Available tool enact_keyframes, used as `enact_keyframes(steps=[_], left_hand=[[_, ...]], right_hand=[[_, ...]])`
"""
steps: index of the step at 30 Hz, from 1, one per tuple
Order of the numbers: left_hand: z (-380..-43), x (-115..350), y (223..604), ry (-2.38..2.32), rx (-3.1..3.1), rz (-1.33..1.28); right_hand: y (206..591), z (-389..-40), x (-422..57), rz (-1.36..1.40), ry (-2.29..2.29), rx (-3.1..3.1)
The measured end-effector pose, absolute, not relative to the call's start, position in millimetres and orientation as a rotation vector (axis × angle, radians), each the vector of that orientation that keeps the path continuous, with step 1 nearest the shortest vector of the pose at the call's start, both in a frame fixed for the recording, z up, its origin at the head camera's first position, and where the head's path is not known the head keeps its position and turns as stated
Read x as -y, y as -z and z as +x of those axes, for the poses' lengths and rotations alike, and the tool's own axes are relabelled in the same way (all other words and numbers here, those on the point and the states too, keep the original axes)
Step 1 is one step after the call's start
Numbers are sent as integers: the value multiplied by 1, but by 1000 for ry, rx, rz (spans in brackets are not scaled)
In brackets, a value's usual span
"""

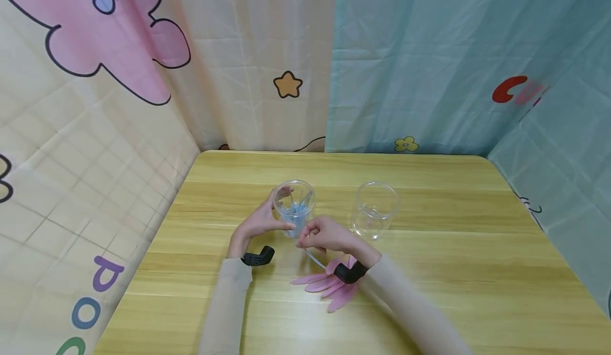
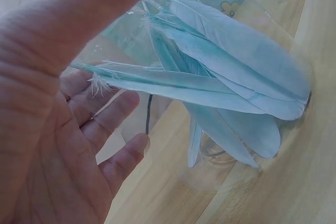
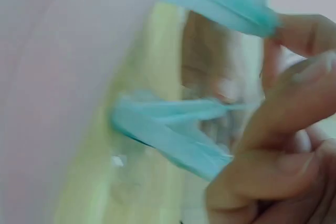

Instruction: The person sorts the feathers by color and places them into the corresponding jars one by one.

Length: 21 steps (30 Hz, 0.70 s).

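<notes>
pale blue feathers (image 2: 231,59), pink feathers (image 1: 342,295)

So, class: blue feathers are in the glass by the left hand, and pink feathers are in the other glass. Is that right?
No: in the head view, the pink feathers lie on the table, not in the other glass. The blue feathers are in the glass by the left hand.

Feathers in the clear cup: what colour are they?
The feathers are pale blue, with some turquoise parts. The left wrist view shows it best.
</notes>
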<state>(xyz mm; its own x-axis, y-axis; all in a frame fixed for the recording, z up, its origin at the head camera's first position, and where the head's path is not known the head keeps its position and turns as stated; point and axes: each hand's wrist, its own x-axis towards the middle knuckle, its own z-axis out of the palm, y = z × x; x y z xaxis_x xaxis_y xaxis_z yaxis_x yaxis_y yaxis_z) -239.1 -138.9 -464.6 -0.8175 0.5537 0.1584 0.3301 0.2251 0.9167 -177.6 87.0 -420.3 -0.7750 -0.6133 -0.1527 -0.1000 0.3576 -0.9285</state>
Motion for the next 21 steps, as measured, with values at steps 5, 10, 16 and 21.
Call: enact_keyframes(steps=[5,10,16,21], left_hand=[[-238,138,462,-1635,-2292,815],[-227,135,444,-1618,-2281,809],[-222,134,430,-1598,-2275,818],[-223,135,431,-1609,-2265,819]], right_hand=[[395,-188,-89,-530,1702,-2192],[389,-203,-87,-465,2095,-2238],[373,-207,-79,-367,2371,-2252],[358,-199,-70,-378,2477,-2269]])
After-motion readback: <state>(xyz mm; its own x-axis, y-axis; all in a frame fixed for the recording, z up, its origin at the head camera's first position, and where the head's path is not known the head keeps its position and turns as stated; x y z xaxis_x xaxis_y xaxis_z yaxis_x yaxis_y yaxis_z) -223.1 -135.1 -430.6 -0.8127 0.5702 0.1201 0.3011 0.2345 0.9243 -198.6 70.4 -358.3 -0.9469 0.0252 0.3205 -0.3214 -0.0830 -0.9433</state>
